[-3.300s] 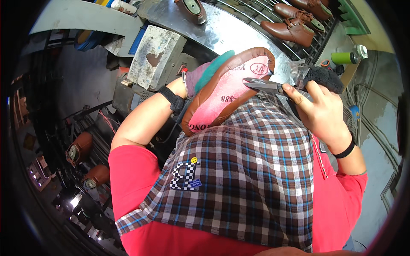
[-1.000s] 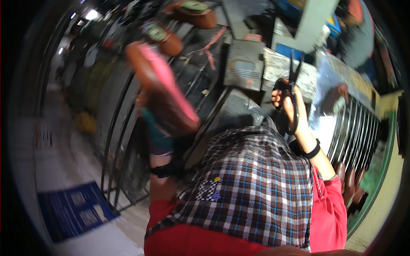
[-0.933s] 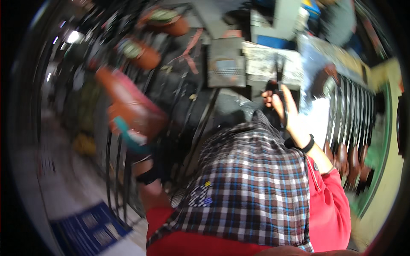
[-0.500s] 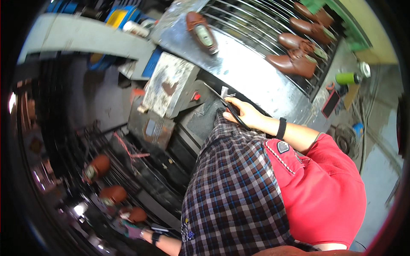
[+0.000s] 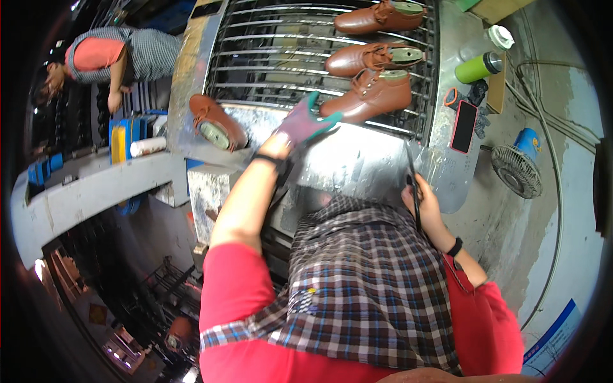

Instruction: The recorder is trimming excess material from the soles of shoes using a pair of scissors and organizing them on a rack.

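**Left hand now reaching for nearest shoe on the rack**

Since half a second ago the view has swung up over the metal bench (image 5: 357, 163); the left arm, then hanging low by the dark rack at lower left, is now stretched forward across the bench. The right hand has drawn back from the bench edge toward the apron.

Left hand (image 5: 301, 122): gloved in purple and teal, fingers spread wide, holding nothing. Fingertips lie just beside the toe of the nearest brown shoe (image 5: 367, 96); whether they touch it I cannot tell.

Right hand (image 5: 426, 203): bare, closed around a slim dark tool (image 5: 414, 182), probably pliers or scissors, its tip pointing far, away from the body.

Shoe position: on the wire rack (image 5: 287, 57), lying at its near edge, tilted onto its side. Long axis runs left to right, slightly rising to the right; toe points left toward the glove, heel and opening to the right. Two more brown shoes (image 5: 373, 57) sit farther back, parallel to it. A separate shoe (image 5: 216, 122) lies sole-up at the left of the bench.

Risks, as judged:
- Grasping by the toe alone could let the heel swing and knock the shoe behind it.
- The shoe rests at the rack edge; a nudge may tip it onto the bench.
- The tool tip is exposed near the phone (image 5: 463, 126) and green bottle (image 5: 479, 67).
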